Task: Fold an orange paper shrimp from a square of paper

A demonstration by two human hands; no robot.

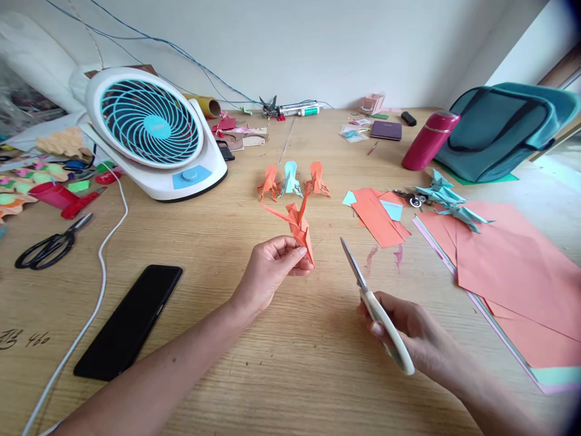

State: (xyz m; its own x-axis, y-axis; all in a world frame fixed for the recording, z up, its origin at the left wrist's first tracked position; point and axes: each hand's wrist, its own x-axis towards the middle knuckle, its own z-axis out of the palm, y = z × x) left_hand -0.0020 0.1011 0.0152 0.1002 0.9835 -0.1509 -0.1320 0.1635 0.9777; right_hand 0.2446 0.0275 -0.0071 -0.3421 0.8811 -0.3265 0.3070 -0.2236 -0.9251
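Observation:
My left hand (272, 266) pinches an orange folded-paper figure (297, 227) above the wooden table (290, 375), fingers closed on its lower end. My right hand (411, 336) grips white-handled scissors (372, 300), blades together and pointing up-left toward the figure, a short gap apart from it. Behind, two orange folded figures (269, 181) (318, 177) and a light blue one (290, 178) stand in a row.
A white and teal fan (152, 130) stands at back left, its white cable (102, 254) trailing forward. A black phone (129, 321) and black scissors (49, 245) lie left. Orange paper sheets (512, 266), cut strips (376, 215), a pink bottle (429, 139) and a teal bag (499, 130) sit right.

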